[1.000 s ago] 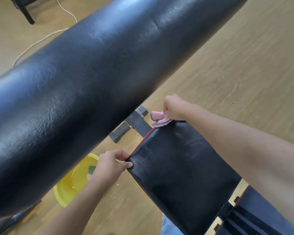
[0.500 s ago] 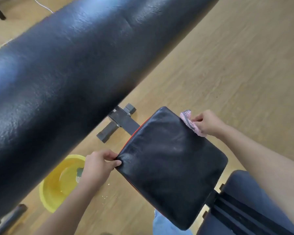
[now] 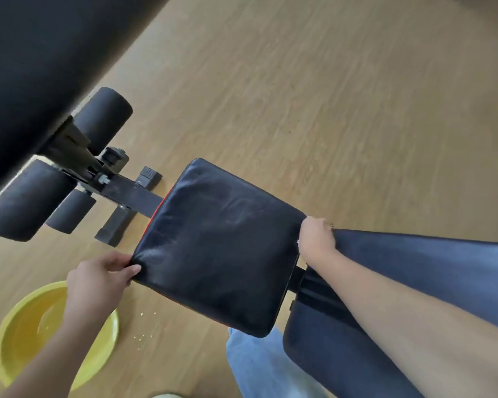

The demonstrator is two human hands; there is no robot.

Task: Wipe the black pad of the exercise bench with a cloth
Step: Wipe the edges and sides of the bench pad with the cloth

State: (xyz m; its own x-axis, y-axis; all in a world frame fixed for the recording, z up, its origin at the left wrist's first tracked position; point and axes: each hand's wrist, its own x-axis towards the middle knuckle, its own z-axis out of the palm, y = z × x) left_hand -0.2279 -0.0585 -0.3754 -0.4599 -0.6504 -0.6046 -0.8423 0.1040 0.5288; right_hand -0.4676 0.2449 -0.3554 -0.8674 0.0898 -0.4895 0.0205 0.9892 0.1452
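The black seat pad [image 3: 219,248] of the exercise bench lies in the middle of the view, shiny and creased. My left hand [image 3: 101,280] grips its near left corner, thumb on top. My right hand [image 3: 316,239] is closed at the pad's right edge, in the gap before the long back pad [image 3: 431,271]. The pink cloth is almost wholly hidden under that hand; only a tiny speck shows at its left side.
A yellow basin [image 3: 20,337] with water stands on the wooden floor at lower left. Black foam rollers [image 3: 101,119] and the bench's metal frame [image 3: 127,193] lie beyond the pad. A large dark padded bar [image 3: 41,53] fills the upper left. My jeans leg [image 3: 259,366] is below.
My right hand has slid the cloth from the pad's far edge along its right side to the near right edge. The view has shifted, so the rollers now show. Left hand keeps its grip.
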